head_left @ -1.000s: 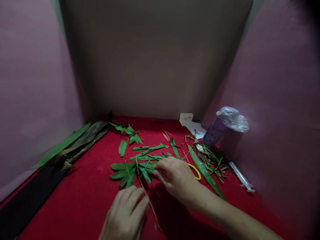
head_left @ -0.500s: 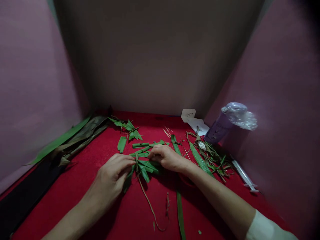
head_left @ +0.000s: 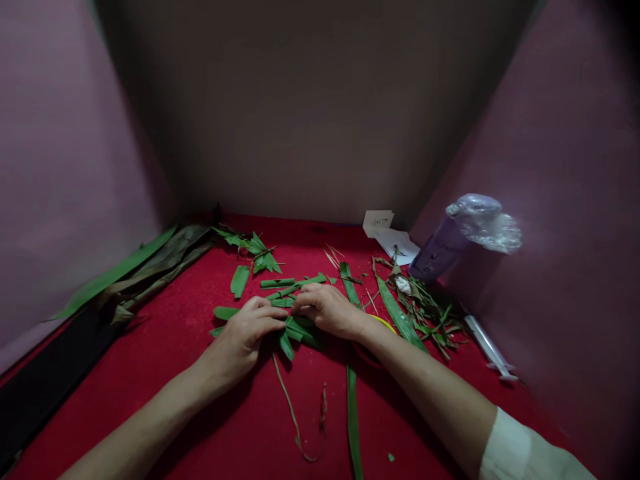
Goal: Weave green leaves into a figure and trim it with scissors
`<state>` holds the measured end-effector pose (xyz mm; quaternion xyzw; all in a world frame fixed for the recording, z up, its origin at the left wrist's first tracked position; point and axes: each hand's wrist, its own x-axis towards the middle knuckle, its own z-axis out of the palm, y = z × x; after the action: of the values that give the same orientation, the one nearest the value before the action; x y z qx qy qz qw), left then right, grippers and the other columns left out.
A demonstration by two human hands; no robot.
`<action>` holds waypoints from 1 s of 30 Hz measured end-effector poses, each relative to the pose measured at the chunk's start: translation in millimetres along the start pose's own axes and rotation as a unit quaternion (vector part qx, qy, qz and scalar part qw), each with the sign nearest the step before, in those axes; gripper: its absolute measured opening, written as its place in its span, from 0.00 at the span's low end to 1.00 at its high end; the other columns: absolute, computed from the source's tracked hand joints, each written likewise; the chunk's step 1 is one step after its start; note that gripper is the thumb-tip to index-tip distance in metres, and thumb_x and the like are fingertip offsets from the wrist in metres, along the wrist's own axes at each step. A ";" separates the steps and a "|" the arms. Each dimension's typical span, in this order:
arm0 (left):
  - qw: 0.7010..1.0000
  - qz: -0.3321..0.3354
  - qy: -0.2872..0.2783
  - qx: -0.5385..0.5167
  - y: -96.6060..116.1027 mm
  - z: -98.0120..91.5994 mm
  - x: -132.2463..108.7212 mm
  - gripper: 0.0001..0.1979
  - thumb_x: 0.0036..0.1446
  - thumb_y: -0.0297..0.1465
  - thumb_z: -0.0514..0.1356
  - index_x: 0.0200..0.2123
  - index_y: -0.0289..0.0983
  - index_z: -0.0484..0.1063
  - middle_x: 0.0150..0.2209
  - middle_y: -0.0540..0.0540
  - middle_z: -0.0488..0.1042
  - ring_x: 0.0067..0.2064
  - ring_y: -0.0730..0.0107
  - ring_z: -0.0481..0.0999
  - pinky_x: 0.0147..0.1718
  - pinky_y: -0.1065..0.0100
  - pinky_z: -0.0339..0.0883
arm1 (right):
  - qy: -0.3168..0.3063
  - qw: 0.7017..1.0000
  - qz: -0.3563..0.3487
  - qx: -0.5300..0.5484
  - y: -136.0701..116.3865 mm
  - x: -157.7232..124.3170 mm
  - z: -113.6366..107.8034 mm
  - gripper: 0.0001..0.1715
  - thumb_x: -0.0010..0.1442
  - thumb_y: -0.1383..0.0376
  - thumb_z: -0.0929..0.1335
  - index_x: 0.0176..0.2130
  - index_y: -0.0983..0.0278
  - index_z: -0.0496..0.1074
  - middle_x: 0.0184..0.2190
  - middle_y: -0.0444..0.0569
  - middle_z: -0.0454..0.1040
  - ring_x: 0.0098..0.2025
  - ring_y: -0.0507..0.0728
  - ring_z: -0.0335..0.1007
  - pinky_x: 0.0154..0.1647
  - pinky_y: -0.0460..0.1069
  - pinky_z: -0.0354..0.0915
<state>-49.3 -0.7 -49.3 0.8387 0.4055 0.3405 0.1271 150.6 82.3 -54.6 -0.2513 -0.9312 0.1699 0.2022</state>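
Folded green leaf strips form a small bundle low over the red cloth, between my two hands. My left hand is closed on the bundle's left side, its fingertips pinched near the middle. Leaf ends stick out to the left behind that hand. My right hand bends over the bundle's right side with its fingers closed on the leaves; their tips are partly hidden. From below the bundle a thin dry stem curves across the cloth toward me. Cut leaf pieces lie just beyond my fingers.
At right are a pile of twigs and leaves, a syringe and a purple container topped with clear plastic. White papers lie behind. Long leaves line the left wall. A yellow rim shows behind my right forearm.
My left hand has moved right and slightly up, closer to my right hand, over the bundle's middle. Leaf ends now show left of it. The yellow rim has come into sight.
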 end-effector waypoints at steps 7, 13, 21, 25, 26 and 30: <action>1.000 0.006 0.004 -0.003 0.9 0.3 1.3 0.18 0.54 0.19 0.49 0.36 0.40 0.76 0.39 0.42 0.78 0.43 0.62 0.70 0.40 0.54 0.68 | 0.011 1.000 -0.004 0.005 1.8 0.9 1.8 0.12 0.57 0.75 0.65 0.34 0.63 0.76 0.32 0.45 0.71 0.34 0.51 0.66 0.33 0.43 0.56; 1.000 0.016 0.007 -0.003 -0.3 1.3 0.8 0.19 0.53 0.17 0.50 0.36 0.40 0.76 0.39 0.43 0.78 0.43 0.62 0.70 0.40 0.55 0.67 | 0.011 1.000 0.003 0.002 3.5 1.8 3.8 0.13 0.57 0.75 0.64 0.34 0.63 0.76 0.31 0.46 0.71 0.34 0.51 0.66 0.34 0.43 0.57; 1.000 0.027 0.001 0.011 -2.1 3.1 -0.7 0.19 0.53 0.16 0.50 0.37 0.40 0.75 0.40 0.43 0.77 0.43 0.63 0.69 0.40 0.56 0.68 | 0.020 1.000 0.008 -0.001 3.4 1.8 4.5 0.14 0.55 0.78 0.64 0.33 0.64 0.75 0.31 0.46 0.71 0.34 0.51 0.65 0.34 0.43 0.57; 0.999 0.028 0.003 0.025 1.2 1.7 -0.8 0.18 0.55 0.17 0.49 0.38 0.39 0.74 0.42 0.41 0.75 0.44 0.63 0.69 0.40 0.58 0.68 | 0.025 1.000 0.009 -0.003 2.0 2.1 3.5 0.13 0.55 0.77 0.64 0.33 0.64 0.75 0.31 0.46 0.71 0.34 0.51 0.65 0.34 0.44 0.57; 0.999 0.028 0.004 0.029 2.9 0.9 -0.7 0.17 0.55 0.17 0.49 0.38 0.39 0.74 0.42 0.41 0.74 0.44 0.64 0.69 0.40 0.58 0.68 | 0.027 1.000 0.008 -0.003 1.8 2.2 3.2 0.13 0.55 0.77 0.64 0.33 0.64 0.75 0.31 0.46 0.71 0.34 0.51 0.65 0.34 0.44 0.57; 0.999 0.026 0.003 0.046 16.1 -4.1 -0.9 0.16 0.54 0.18 0.51 0.42 0.38 0.72 0.43 0.41 0.73 0.45 0.62 0.68 0.41 0.58 0.66 | 0.033 0.999 -0.001 0.006 1.7 2.4 2.6 0.14 0.53 0.79 0.64 0.32 0.64 0.75 0.31 0.46 0.71 0.34 0.51 0.66 0.35 0.44 0.58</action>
<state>-42.8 -11.9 -38.8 0.8528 0.3992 0.3276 0.0780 148.2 84.5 -56.8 -0.2548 -0.9231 0.1672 0.2344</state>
